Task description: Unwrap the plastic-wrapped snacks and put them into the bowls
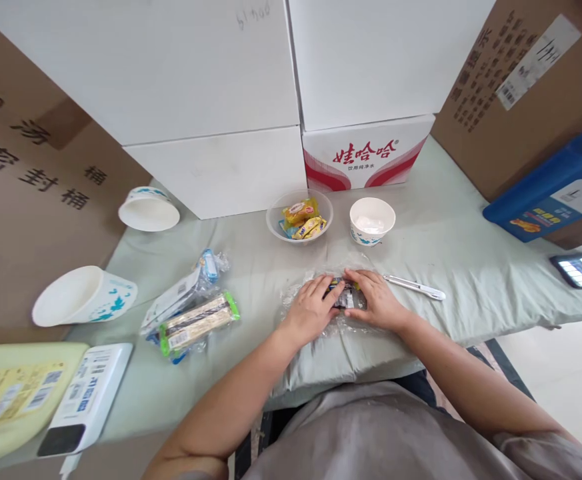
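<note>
Both hands press on a dark snack pack (345, 295) lying on clear wrap (298, 297) at the desk (451, 240) front; left hand (312, 310) and right hand (377, 300) grip its ends, fingers curled shut. The bowl (299, 230) behind already holds yellow packets (305, 219); two wrapped bars (191, 313) lie untouched to the left

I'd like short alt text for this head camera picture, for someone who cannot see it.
Two bare hands, left hand and right hand, press on a small dark packet in clear plastic wrap on a pale green cloth. Beyond sit a bowl of sweets, a paper cup and a pen.
</note>
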Motion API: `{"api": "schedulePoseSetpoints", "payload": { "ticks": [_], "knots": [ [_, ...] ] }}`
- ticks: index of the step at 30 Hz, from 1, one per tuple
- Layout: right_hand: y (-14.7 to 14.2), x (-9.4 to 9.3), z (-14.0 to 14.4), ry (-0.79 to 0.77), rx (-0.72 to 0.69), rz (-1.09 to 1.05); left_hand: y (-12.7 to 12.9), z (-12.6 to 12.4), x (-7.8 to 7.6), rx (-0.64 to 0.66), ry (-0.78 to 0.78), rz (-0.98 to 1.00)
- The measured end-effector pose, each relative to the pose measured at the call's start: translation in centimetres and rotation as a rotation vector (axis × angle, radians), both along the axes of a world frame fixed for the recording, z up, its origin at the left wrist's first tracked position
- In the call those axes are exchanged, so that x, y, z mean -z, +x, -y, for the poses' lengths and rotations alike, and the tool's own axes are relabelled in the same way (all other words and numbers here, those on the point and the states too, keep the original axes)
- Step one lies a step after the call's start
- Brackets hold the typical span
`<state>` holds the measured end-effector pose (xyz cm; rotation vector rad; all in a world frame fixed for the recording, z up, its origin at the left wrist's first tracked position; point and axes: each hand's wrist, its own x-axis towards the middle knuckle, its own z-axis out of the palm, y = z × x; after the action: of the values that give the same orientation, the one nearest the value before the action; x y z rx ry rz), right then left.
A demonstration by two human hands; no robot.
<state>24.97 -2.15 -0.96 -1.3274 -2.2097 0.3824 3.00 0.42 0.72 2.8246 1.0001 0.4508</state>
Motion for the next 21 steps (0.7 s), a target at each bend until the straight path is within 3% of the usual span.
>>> {"api": "schedulePoseSetpoints", "payload": {
  "ticks": [7, 13, 15, 18, 21],
  "knots": [
    [-0.1, -0.1, 0.0, -0.01, 0.01, 0.015, -2.4, -1.3, -1.5, 0.005, -0.205, 0.138],
    [-0.6, -0.5, 0.0, -0.059, 0.025, 0.128, -3.4, -2.5, -2.3, -0.079, -0.459, 0.371],
    [-0.7, -0.6, 0.1, -0.067, 0.029, 0.156, -3.8, -3.2, -2.3, -0.182, -0.636, 0.55],
    [-0.7, -0.6, 0.1, -0.081, 0.028, 0.159, -4.8, -4.6, -2.7, -0.444, -0.918, 0.881],
    [-0.6, -0.6, 0.0, -0.079, 0.022, 0.146, -6.0, -5.9, -3.8, -0.622, -1.021, 1.084]
  ]
}}
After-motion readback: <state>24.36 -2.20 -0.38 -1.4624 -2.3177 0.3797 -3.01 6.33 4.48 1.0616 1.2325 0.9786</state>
